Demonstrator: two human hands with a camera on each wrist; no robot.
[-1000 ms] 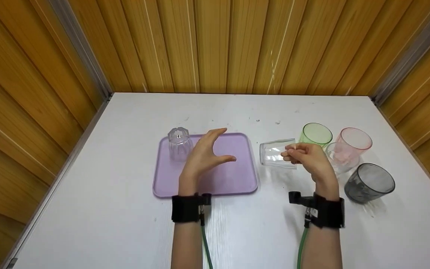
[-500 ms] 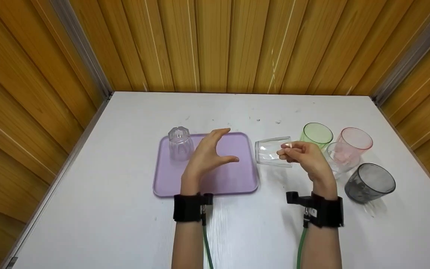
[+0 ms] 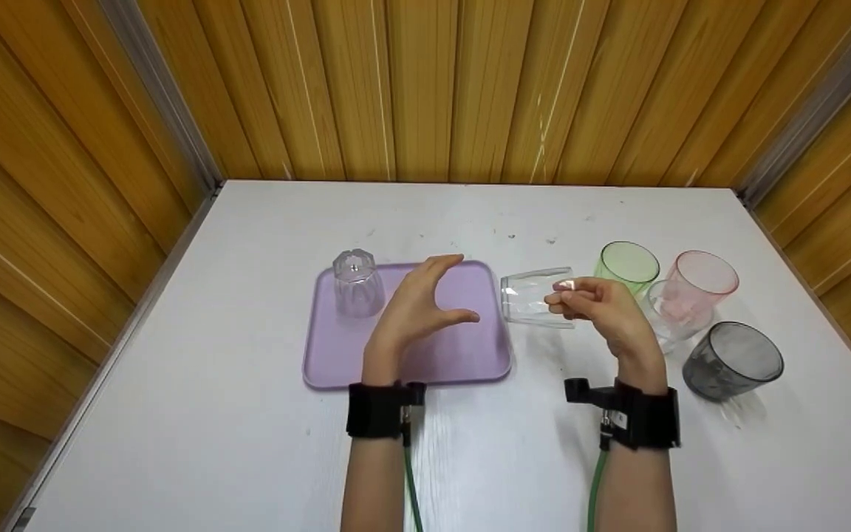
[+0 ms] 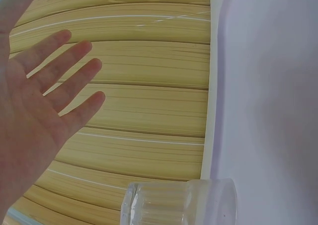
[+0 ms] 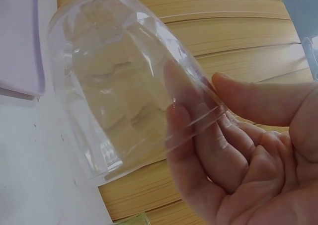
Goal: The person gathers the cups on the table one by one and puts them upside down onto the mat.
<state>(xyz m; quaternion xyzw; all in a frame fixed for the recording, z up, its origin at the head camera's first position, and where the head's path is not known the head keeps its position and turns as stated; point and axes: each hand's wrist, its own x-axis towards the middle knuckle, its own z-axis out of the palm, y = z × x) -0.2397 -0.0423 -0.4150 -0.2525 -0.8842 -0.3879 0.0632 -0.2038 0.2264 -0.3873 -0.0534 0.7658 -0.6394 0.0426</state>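
Note:
My right hand pinches a clear glass tumbler by one end, thumb on one side and fingers on the other. The tumbler lies sideways in the air, its far end beside the right edge of the purple tray. In the right wrist view, some fingers show through the wall of the held tumbler. Over the tray, my left hand has its thumb and fingers spread apart and holds nothing. Left of that hand, a second clear glass tumbler stands upside down on the tray's left side.
On the right stand a green glass, a pink glass, another clear glass and a dark grey glass. The white table is bounded by wood-patterned walls.
My right hand has carried the clear tumbler a little to the left, towards the tray. The left hand has shifted slightly right, still spread.

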